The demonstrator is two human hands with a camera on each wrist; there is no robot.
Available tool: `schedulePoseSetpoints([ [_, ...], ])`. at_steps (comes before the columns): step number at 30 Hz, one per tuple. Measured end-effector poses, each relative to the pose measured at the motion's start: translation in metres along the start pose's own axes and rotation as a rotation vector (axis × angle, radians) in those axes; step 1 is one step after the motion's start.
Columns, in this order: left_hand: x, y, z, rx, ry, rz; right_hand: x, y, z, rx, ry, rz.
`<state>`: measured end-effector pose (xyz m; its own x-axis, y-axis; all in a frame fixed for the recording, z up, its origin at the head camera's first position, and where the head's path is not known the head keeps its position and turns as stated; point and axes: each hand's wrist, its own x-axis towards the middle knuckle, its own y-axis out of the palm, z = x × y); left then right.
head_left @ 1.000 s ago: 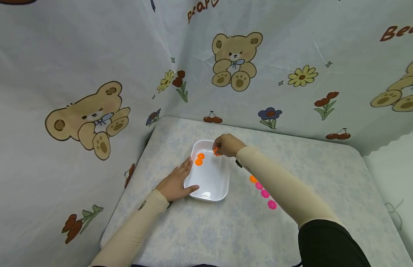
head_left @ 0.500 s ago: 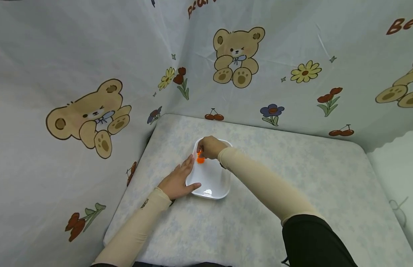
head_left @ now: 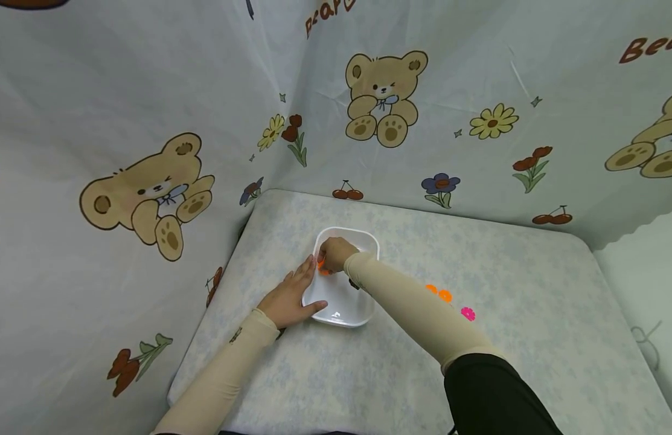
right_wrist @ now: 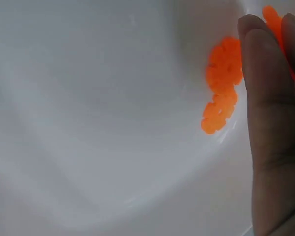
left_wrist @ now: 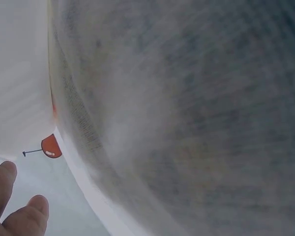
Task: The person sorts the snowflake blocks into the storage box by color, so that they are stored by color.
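A white tray [head_left: 343,299] lies on the table. My left hand [head_left: 285,300] rests at its left side with straight fingers and thumb spread along the rim. Inside the tray, near its left wall, my right hand [head_left: 337,254] pinches an orange flower-shaped piece [right_wrist: 272,18] between thumb and finger. Close to those fingertips, more orange flower-shaped pieces [right_wrist: 224,66] lie on the tray's floor, touching or overlapping. In the head view the right hand hides most of the orange pieces. The left wrist view is mostly blocked by a blurred surface.
To the right of the tray, orange flower pieces [head_left: 445,295] and a pink flower piece [head_left: 468,313] lie on the table [head_left: 379,386], partly behind the right forearm. A bear-print cloth [head_left: 314,78] hangs along the table's back and left sides.
My right hand has moved left across the tray, from its back right rim to the left wall, carrying an orange piece. The left hand stays at the rim.
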<state>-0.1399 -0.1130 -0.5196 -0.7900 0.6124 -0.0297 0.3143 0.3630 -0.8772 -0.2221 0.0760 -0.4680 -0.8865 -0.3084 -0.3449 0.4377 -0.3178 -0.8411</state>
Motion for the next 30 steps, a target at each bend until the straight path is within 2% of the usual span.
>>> schedulePoseSetpoints([
  [5,0.000,0.001,0.000,-0.013,-0.002,-0.002,0.009,0.013,-0.007,0.036,0.009,0.027],
  [11,0.001,0.001,0.000,-0.032,0.002,0.000,0.011,0.024,-0.008,-0.034,-0.034,0.002],
  [22,0.000,0.000,0.000,-0.030,0.003,-0.012,0.004,0.027,-0.005,-0.120,-0.068,-0.072],
  [26,0.000,0.000,-0.001,-0.035,0.018,-0.029,0.003,0.026,-0.005,-0.104,-0.078,-0.090],
  [30,0.001,0.001,0.000,-0.017,0.001,-0.015,0.000,0.022,-0.006,-0.079,-0.089,-0.076],
])
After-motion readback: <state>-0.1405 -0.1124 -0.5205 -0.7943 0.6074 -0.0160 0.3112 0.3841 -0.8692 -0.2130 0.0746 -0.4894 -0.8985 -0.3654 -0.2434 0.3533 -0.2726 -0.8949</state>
